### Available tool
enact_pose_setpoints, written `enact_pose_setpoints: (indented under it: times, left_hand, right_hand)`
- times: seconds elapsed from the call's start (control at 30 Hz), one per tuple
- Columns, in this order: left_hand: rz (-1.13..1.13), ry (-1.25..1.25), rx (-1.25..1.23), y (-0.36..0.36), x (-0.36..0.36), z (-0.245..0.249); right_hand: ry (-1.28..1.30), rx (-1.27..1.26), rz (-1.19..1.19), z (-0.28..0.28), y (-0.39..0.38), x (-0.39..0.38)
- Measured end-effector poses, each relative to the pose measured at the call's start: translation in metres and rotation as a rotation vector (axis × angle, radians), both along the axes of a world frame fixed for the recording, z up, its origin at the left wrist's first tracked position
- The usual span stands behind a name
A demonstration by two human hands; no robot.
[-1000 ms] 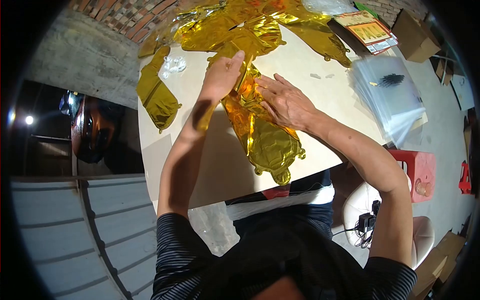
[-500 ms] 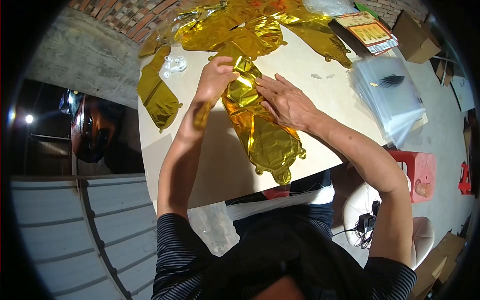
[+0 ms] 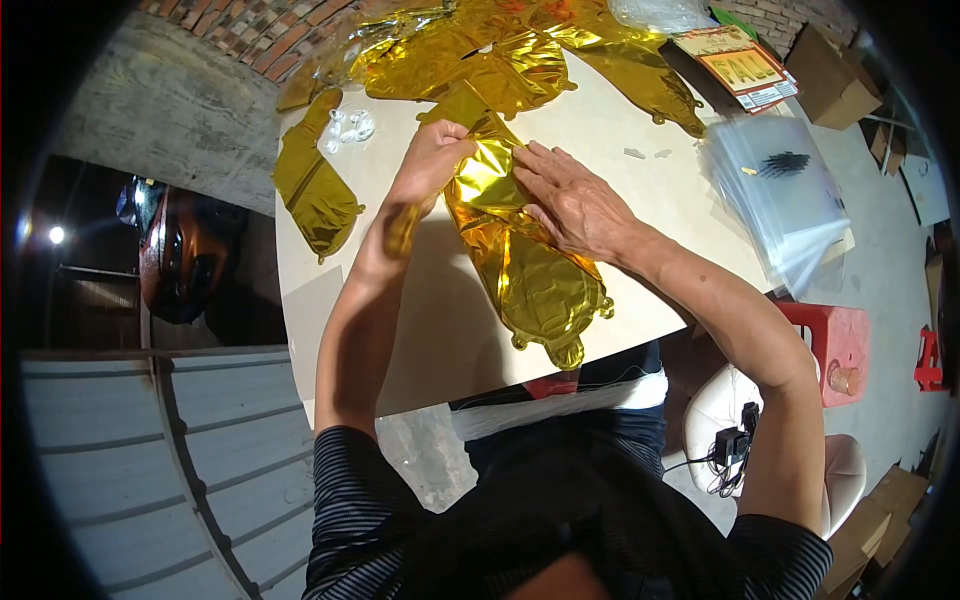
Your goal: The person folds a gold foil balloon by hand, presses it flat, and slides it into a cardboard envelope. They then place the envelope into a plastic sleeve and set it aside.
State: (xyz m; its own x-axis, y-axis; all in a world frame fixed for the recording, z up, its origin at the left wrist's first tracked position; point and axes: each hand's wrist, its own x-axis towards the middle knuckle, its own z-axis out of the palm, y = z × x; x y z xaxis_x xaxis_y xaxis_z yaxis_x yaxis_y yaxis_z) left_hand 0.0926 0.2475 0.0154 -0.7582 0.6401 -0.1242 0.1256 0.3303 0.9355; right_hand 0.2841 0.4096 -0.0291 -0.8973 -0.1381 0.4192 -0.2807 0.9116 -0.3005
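Note:
A long gold foil piece (image 3: 545,290) lies crumpled and partly folded on the pale tabletop, its rounded, tabbed end toward the table's front edge. At its upper left side, my left hand (image 3: 435,160) pinches the foil between thumb and fingers. My right hand (image 3: 580,205) lies against the right side of the same piece, fingers extended over its edge and somewhat apart. Between both hands the foil is bright and wrinkled. Another gold foil piece (image 3: 318,195) rests at the left, near some small white coiled items (image 3: 350,130).
More gold foil (image 3: 470,70) covers the back of the table (image 3: 640,290). At the right are a stack of clear plastic sleeves (image 3: 775,200) and a printed card pack (image 3: 735,65). A red stool (image 3: 840,345) and a white seat (image 3: 710,420) stand beside the table.
The fingers of my left hand have closed more tightly on the foil and shifted slightly down. The foil between my hands has changed its creases. My right hand has barely moved.

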Motion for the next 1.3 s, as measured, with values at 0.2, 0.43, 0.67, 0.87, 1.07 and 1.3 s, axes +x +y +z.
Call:
enact_pose_setpoints:
  times: [0.2,0.43,0.67,0.87,1.07,1.3]
  left_hand:
    - [0.033,-0.123,0.045,-0.002,-0.007,-0.004]
    - [0.047,-0.091,-0.033,0.000,-0.004,0.000]
    - [0.064,0.346,-0.220,0.000,-0.006,-0.012]
    - [0.098,0.550,-0.354,-0.002,0.001,-0.009]
    - [0.098,0.497,-0.365,-0.004,0.003,-0.006]
    - [0.149,0.765,-0.377,-0.007,0.026,-0.009]
  right_hand:
    - [0.004,-0.012,-0.006,0.002,-0.001,0.001]
    - [0.016,-0.011,-0.014,0.001,-0.001,0.001]
    - [0.000,-0.008,-0.020,0.000,0.000,0.000]
    - [-0.002,-0.007,-0.024,0.000,0.000,0.000]
    - [0.000,-0.025,-0.019,0.003,0.000,0.002]
    - [-0.027,0.020,-0.014,0.007,0.001,0.002]
